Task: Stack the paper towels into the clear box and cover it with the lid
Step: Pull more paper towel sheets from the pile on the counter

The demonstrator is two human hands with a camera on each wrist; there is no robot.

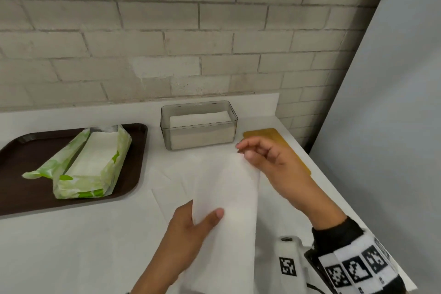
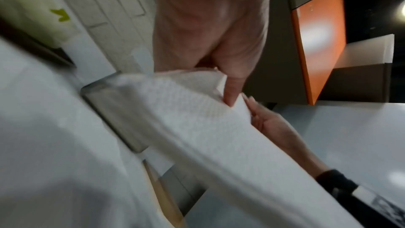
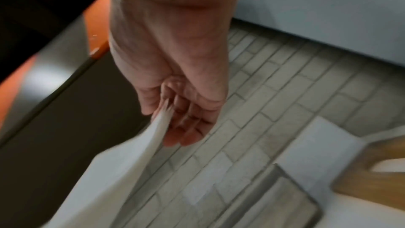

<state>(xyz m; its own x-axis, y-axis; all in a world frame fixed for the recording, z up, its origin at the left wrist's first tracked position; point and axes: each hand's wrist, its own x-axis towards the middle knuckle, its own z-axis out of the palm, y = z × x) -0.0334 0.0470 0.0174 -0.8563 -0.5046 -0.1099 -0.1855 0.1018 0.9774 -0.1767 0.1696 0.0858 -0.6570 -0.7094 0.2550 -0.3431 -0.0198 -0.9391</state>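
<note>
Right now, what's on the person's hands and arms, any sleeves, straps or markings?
Both hands are bare, no gloves or rings in view. The right wrist carries a black cuff, a band of black-and-white square tags, and a white camera mount bearing one more tag. The left hand shows no sleeve; its wrist is out of view.
</note>
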